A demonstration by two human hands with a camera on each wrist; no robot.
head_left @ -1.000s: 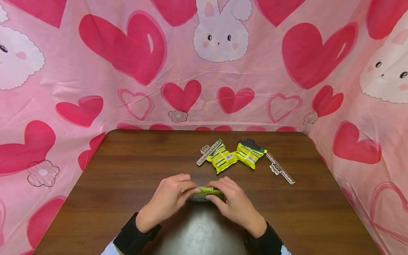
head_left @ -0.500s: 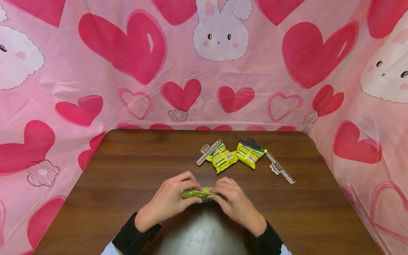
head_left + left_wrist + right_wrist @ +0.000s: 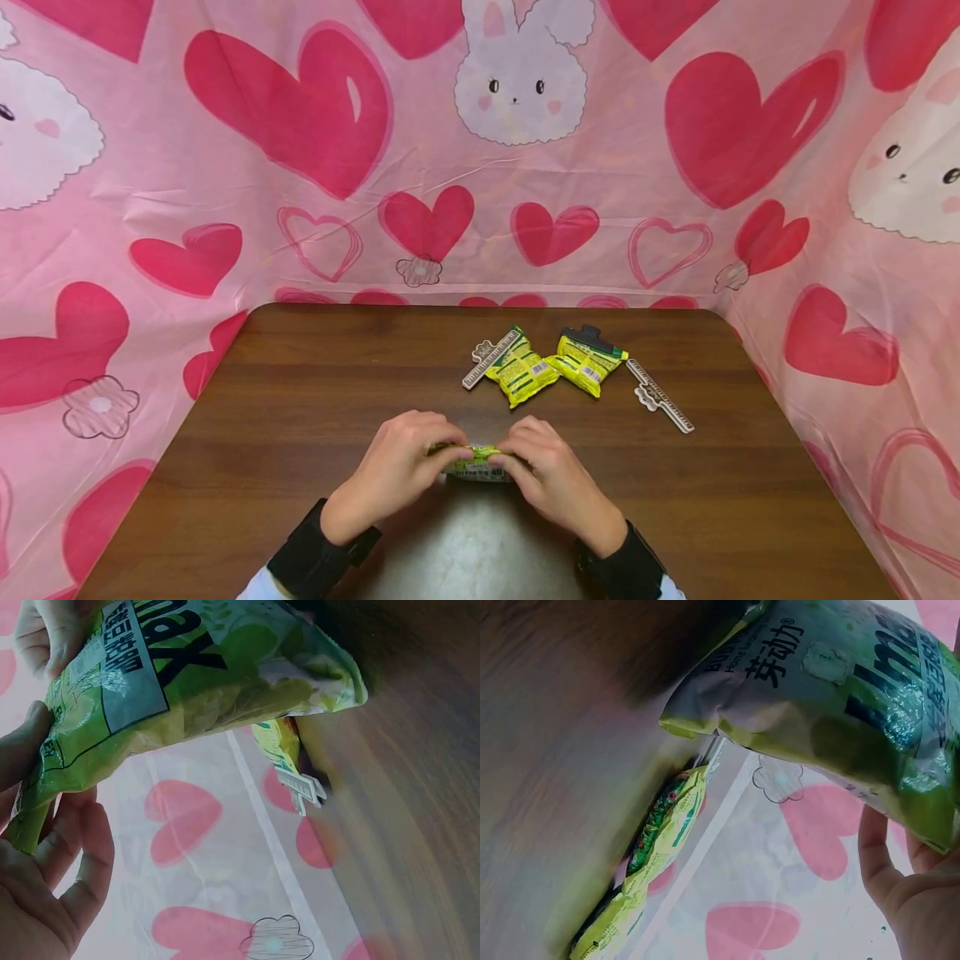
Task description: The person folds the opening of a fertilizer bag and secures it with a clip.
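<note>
A dark wooden table (image 3: 315, 392) stands walled on three sides by a pink cloth (image 3: 225, 208) printed with red hearts and white rabbits; at its near middle, a person's left hand (image 3: 393, 471) and right hand (image 3: 551, 479) meet over a green snack bag (image 3: 472, 461), fingers of both curled round its top edge and pinching it, the hands close together with the bag between them, its lower end against the wood; the left wrist view shows the bag (image 3: 187, 682) from below with the left-hand fingers (image 3: 71, 847) beside its end; the right wrist view shows the same bag (image 3: 832, 697) gripped at one side by the right hand (image 3: 907, 892); black cuffs cover both wrists; beyond the held bag, toward the table's far edge, lie two more yellow-green packets (image 3: 521, 369) (image 3: 587, 362) side by side, the right one clamped by a black clip (image 3: 588, 336); a pale sealing clip (image 3: 491, 360) touches the left packet, and another pale clip (image 3: 660, 396) lies right of the pair.
</note>
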